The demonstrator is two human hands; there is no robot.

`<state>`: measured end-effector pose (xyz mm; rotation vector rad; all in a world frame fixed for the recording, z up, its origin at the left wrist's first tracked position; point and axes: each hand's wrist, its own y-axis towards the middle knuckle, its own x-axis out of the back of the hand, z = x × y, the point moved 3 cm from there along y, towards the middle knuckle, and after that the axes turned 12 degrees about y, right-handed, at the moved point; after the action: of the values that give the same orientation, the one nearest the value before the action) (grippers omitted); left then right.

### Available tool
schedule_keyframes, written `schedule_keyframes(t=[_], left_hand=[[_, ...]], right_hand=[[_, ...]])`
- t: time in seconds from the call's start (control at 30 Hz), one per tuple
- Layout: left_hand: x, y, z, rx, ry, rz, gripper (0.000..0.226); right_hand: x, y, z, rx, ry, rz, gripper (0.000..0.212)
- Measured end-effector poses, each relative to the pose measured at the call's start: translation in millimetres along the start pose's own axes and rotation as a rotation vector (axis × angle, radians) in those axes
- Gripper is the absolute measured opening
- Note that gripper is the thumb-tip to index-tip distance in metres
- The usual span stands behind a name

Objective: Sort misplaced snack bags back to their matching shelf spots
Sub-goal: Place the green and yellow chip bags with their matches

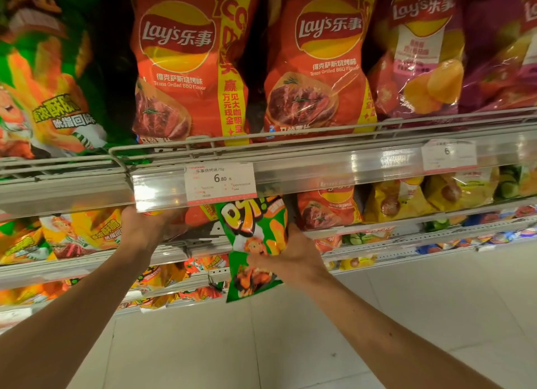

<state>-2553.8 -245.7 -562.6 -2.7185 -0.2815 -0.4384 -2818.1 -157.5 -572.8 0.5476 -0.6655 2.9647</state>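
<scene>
One green bag out of its row

One green snack bag (255, 243) is in the person's right hand (290, 258), held in front of the second shelf down, its top tucked just under the price rail (319, 168) of the shelf above. The fingers curl round the bag's right edge and lower half, clamped on it. Right behind it sit orange barbecue crisp bags (328, 208), which it plainly doesn't match, so I'd say this is the pulling-out step: a stray being lifted from the wrong slot.

The left hand (142, 229) reaches into the same shelf just to the left. Its fingertips are hidden under the rail, so I cannot tell whether it grips anything or only steadies the bags there.

More green bags of similar design (43, 98) stand at the far left of the upper shelf, beside the large orange crisp bags (177, 69), and others with similar artwork (84, 234) sit left on the second shelf. The next move, as I judge it, calls for clearing the rail and carrying the bag leftward to a row with the same artwork
</scene>
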Motion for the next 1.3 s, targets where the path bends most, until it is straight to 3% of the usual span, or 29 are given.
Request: schedule_keyframes(t=[0.17,0.23,0.53,0.63,0.8,0.9,1.1,1.3], left_hand=[[-11,-11,-6,-0.072,0.152,0.012,0.059],[-20,-14,-11,-0.091,0.195,0.015,0.053],[-102,-31,-35,-0.005,-0.011,0.239,0.041],[-119,-36,-36,0.000,0.172,0.286,0.020],[-131,-30,-34,0.007,0.245,0.237,0.029],[-139,-29,-32,0.047,0.190,0.202,0.050],[-142,-27,-16,-0.069,0.315,0.220,0.062],[-105,-47,2,-0.265,0.591,0.165,0.052]], right_hand=[[11,-35,-37,-0.013,0.021,-0.028,0.067],[25,-45,-51,-0.021,0.064,-0.094,0.066],[112,-63,-82,-0.006,0.200,-0.365,0.051],[133,-68,-88,0.003,0.204,-0.381,0.049],[154,-73,-100,0.017,0.196,-0.416,0.050],[156,-75,-102,0.029,0.201,-0.423,0.052],[136,-78,-100,0.066,0.249,-0.376,0.054],[84,-86,-80,0.068,0.221,-0.321,0.054]])
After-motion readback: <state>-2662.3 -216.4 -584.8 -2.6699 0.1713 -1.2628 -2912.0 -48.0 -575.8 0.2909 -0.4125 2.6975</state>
